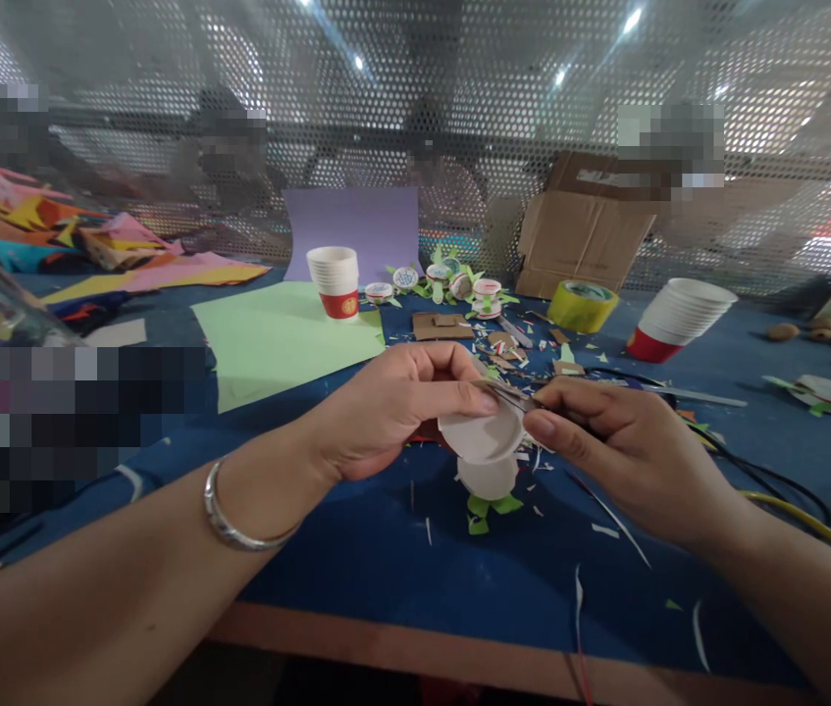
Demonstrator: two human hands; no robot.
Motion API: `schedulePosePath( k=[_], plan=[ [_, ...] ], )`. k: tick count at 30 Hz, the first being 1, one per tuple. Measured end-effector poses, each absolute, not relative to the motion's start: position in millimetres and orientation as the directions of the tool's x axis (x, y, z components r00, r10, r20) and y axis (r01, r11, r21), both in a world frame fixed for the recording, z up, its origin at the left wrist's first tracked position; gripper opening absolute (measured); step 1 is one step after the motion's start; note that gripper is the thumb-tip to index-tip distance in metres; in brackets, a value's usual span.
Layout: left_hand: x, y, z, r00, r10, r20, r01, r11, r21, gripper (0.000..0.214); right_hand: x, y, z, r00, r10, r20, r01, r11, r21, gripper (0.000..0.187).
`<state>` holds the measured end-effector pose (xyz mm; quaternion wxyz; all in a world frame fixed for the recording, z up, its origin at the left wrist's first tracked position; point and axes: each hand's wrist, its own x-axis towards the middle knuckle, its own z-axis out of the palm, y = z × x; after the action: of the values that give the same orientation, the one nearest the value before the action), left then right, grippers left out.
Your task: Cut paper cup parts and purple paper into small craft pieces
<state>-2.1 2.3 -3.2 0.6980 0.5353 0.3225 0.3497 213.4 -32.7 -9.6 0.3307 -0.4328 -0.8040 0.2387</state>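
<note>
My left hand point(434, 402) is closed on the cut-off base of a white paper cup point(485, 438), thumb pressed on its upper side. Close beside it, my right hand point(606, 436) is closed in a pinch on a thin, dark-edged piece point(509, 394) at the cup base's far rim. What that piece is, I cannot make out. Directly below the cup base, a small white cup piece with green paper leaves point(489, 478) rests on the blue table point(371, 569). White and brown scraps point(510, 353) lie around and behind my hands.
Stacked paper cups point(334, 279) stand on green paper point(275, 338); another stack point(680, 319) leans at right. Behind are several decorated cup bases point(451, 279), yellow tape point(583, 306) and a cardboard box point(584, 230). Black and yellow cables point(812, 510) run at right; coloured paper point(128, 255) lies left.
</note>
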Motion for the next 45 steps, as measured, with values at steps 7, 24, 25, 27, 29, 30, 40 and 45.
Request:
schedulePosePath(
  k=[7,24,25,27,29,30,40,45],
  plan=[
    [-4,2,-2,0.555,0.831,-0.045,-0.143,0.148,0.979,0.019,214,-33,-8,-0.405,0.864,0.297,0.541,0.489,-0.684,0.037],
    [-1,-1,-1,0.570,0.801,-0.183,-0.205,0.355,0.912,0.021,215,-31,-9,-0.416,0.864,0.284,0.533,0.485,-0.693,0.037],
    [-1,-1,-1,0.576,0.796,-0.187,-0.213,0.367,0.906,0.021,216,-31,-8,-0.410,0.867,0.282,0.537,0.480,-0.694,0.038],
    [0,0,-1,0.585,0.787,-0.197,-0.222,0.388,0.894,0.022,216,-31,-9,-0.401,0.875,0.271,0.551,0.467,-0.692,0.039],
    [0,0,-2,0.588,0.780,-0.212,-0.222,0.408,0.886,0.022,217,-31,-9,-0.395,0.880,0.262,0.563,0.458,-0.688,0.040],
    [0,1,-2,0.589,0.778,-0.220,-0.219,0.416,0.883,0.022,217,-31,-10,-0.393,0.882,0.261,0.567,0.456,-0.686,0.041],
    [-12,1,4,0.808,0.539,-0.236,-0.044,0.456,0.889,0.015,221,-28,-10,-0.406,0.876,0.259,0.584,0.467,-0.664,0.043],
    [-15,5,8,0.836,0.497,-0.233,-0.035,0.471,0.882,0.036,225,-27,-11,-0.402,0.877,0.262,0.565,0.463,-0.683,0.043]
  ],
)
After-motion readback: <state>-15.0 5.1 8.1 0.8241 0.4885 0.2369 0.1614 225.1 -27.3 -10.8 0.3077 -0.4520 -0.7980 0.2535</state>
